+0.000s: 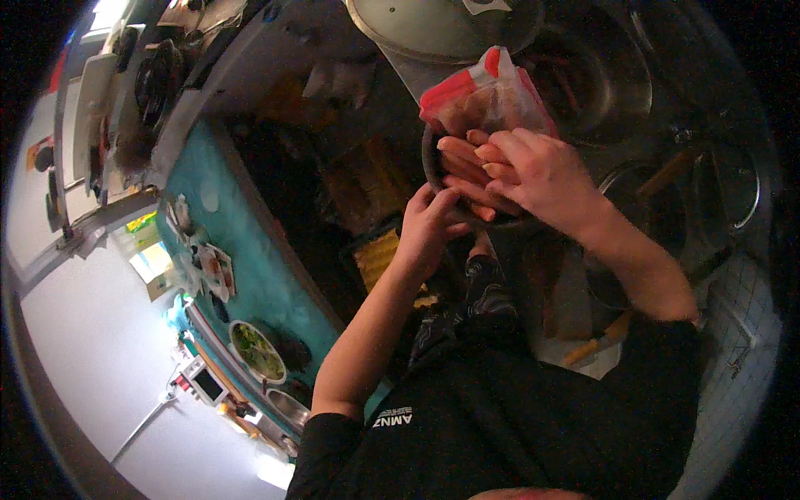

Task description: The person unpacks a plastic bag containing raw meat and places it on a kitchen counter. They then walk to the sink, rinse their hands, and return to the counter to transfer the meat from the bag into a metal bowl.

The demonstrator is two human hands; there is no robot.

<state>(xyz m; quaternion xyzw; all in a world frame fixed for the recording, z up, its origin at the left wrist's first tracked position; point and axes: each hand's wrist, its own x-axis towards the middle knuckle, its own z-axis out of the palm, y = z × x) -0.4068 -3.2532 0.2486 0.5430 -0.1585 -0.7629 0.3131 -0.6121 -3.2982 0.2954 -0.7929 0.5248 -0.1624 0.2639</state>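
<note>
My left hand [430,226] grips the near left rim of a dark round bowl [430,159]. Several reddish sausages [464,164] lie in the bowl, some with pale tips. Over its right side, my right hand [547,172] has its fingers closed around a few sausages. A clear plastic bag [494,103] with red edges rests at the bowl's far side, just beyond my right fingers. Something pinkish shows through the bag, but its shape is unclear. My right hand hides part of the bowl and the bag's lower edge.
A large round lid [437,28] lies beyond the bag. Right of it stands a wide metal pot [615,87]. On the teal counter [209,178] at left are a bowl of green vegetables [253,350] and a steel bowl [289,407]. Yellow trays [378,259] sit below in shadow.
</note>
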